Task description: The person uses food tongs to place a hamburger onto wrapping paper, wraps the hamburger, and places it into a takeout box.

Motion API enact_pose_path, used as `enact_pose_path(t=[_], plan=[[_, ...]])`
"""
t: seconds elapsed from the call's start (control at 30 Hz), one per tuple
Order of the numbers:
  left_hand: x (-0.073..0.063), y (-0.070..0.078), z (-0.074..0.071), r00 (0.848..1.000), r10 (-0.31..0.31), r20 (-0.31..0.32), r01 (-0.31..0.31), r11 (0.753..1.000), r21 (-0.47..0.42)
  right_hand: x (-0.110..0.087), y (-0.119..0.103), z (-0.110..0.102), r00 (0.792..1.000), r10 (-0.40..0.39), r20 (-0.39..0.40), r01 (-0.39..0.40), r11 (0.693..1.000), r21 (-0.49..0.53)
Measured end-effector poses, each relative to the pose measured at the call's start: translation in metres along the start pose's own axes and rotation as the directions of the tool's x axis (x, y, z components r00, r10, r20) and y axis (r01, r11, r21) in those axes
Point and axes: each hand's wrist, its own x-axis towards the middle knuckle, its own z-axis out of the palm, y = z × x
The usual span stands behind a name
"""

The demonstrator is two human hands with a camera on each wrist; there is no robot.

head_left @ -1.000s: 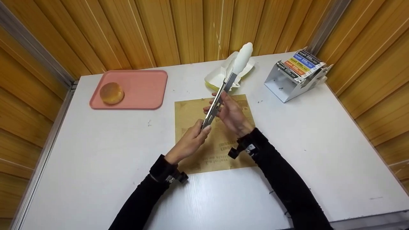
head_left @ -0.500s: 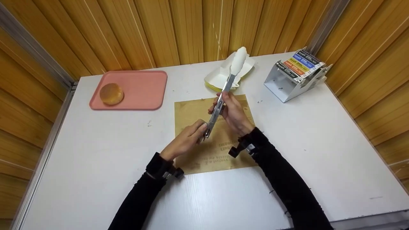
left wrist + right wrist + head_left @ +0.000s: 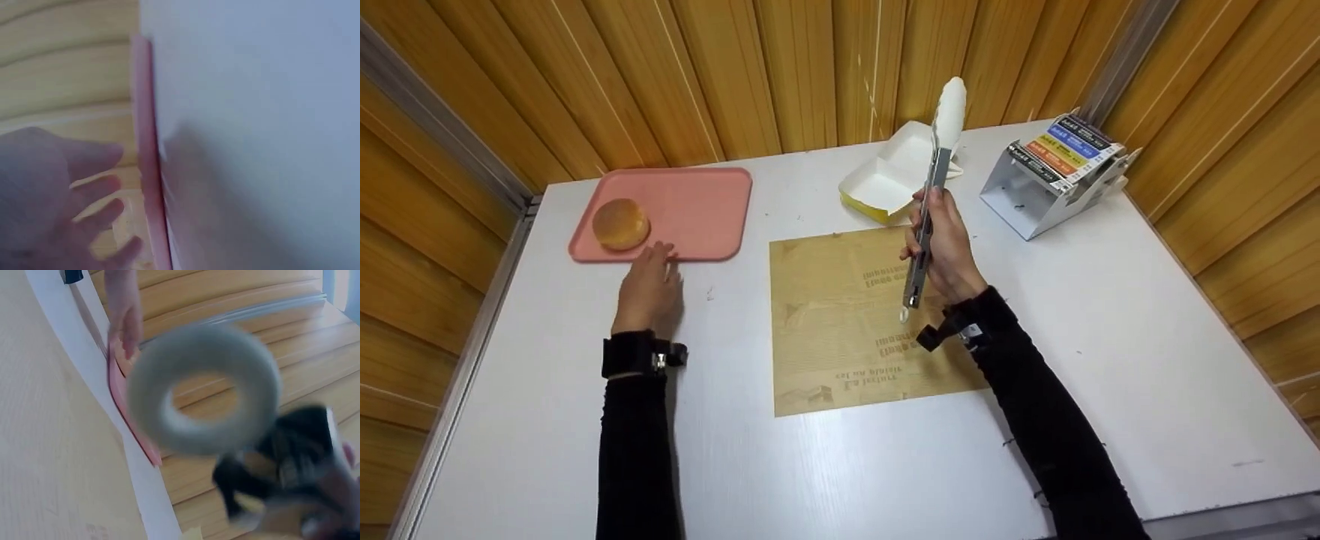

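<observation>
My right hand grips metal tongs with white tips, held tilted upward above the brown paper sheet. The pull ring at the tongs' handle end looms large and blurred in the right wrist view. My left hand is at the near edge of the pink tray, its fingers spread and holding nothing. In the left wrist view the fingertips are beside the tray rim; whether they touch it, I cannot tell. A round golden bun sits on the tray's left side, just beyond those fingers.
An unfolded white box, yellow outside, stands behind the paper. At the back right is a white rack with rows of coloured labels. Wood-look walls enclose the table's back and sides.
My left hand has let go of the tongs and moved left to the tray's near edge. The right hand, keeping the tongs, has shifted slightly right.
</observation>
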Motion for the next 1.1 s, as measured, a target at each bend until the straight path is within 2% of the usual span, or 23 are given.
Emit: enact_pose_path(t=[0.1,0.2,0.37,0.53,0.63,0.9,1.1], plan=[[-0.003,-0.005,-0.005,0.992,-0.025,0.124,0.023,1.000,0.018,0.001,-0.004,-0.002,1.000,-0.012,0.008,0.011,1.000,0.023],[-0.002,0.001,-0.007,0.984,-0.019,0.176,0.014,0.999,0.030,0.002,-0.008,-0.003,1.000,-0.021,0.011,0.020,0.999,0.038],[0.006,0.026,0.003,0.977,0.017,0.215,-0.032,0.997,0.064,0.003,-0.010,-0.006,1.000,-0.019,-0.006,0.019,0.999,0.043],[0.016,0.052,0.020,0.966,-0.003,0.258,-0.011,0.999,0.051,0.002,-0.011,-0.009,1.000,-0.017,-0.017,0.018,0.999,0.031],[0.020,0.064,0.029,0.961,0.007,0.275,-0.019,0.999,0.042,0.002,-0.010,-0.009,1.000,-0.011,-0.011,0.011,1.000,0.020],[0.028,0.096,0.052,0.953,0.121,0.276,-0.123,0.992,-0.010,0.002,-0.006,-0.011,1.000,-0.005,-0.002,0.005,1.000,-0.018],[0.030,0.116,0.064,0.951,0.113,0.288,-0.117,0.993,-0.005,0.003,-0.003,-0.011,0.999,0.007,0.032,-0.006,0.999,-0.048]])
